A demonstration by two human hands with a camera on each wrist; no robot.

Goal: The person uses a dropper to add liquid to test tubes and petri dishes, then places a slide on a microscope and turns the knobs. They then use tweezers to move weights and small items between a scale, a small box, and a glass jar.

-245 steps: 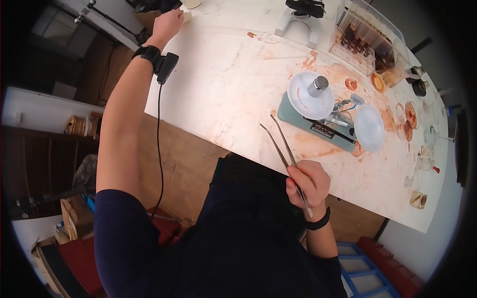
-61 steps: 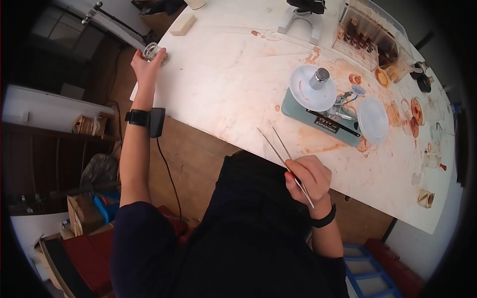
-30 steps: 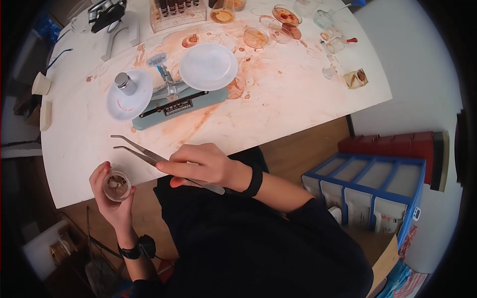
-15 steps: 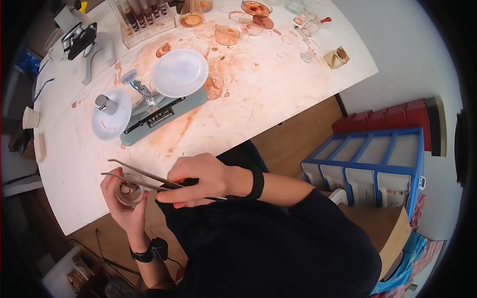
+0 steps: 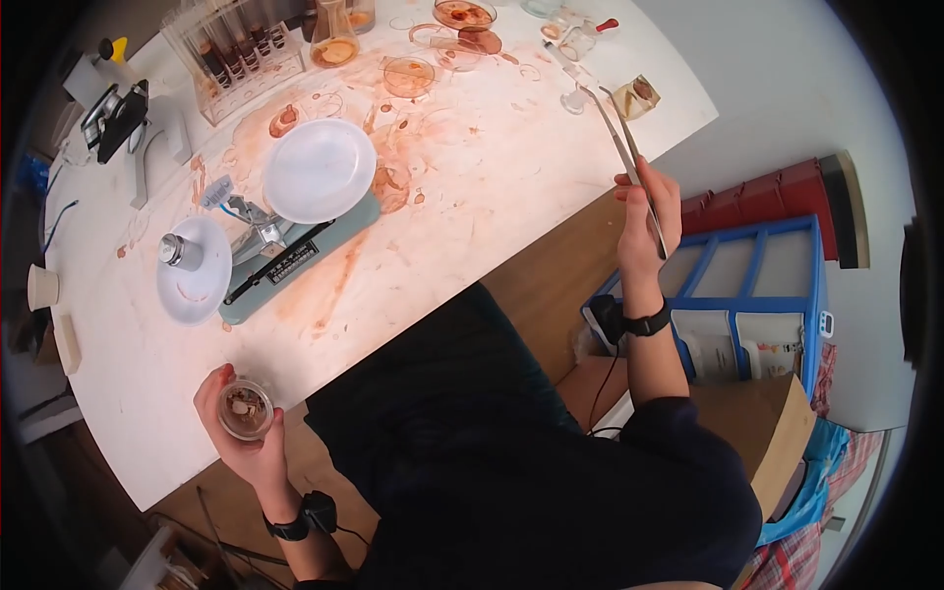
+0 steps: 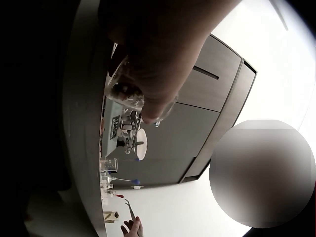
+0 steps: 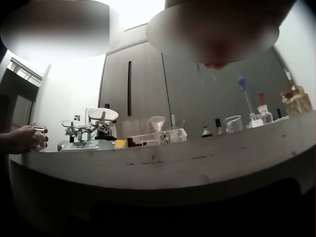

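Note:
In the head view my left hand [image 5: 258, 460] grips a small clear glass jar [image 5: 246, 408] at the table's front left edge. Brownish and pale bits lie inside the jar, which also shows in the left wrist view [image 6: 127, 94]. My right hand [image 5: 653, 218] holds curved metal tweezers [image 5: 625, 146] over the right edge of the table. Their tips are spread, with nothing between them, and point toward a small yellowish, clear-sided block [image 5: 639, 96] with a dark spot. A green balance [image 5: 305, 258] stands between the hands, a metal weight [image 5: 179, 251] on its left pan.
Behind the balance are a test tube rack [image 5: 256, 84], a conical flask [image 5: 334, 44] and petri dishes [image 5: 408, 77]. A microscope [image 5: 123, 128] stands at the left. Reddish stains mark the white table [image 5: 472, 206]. Blue-framed drawers [image 5: 733, 285] stand right of the table.
The left hand has brought the glass jar from the far left to the front edge. The right hand, after holding the tweezers near the jar, has swung right to the yellowish block.

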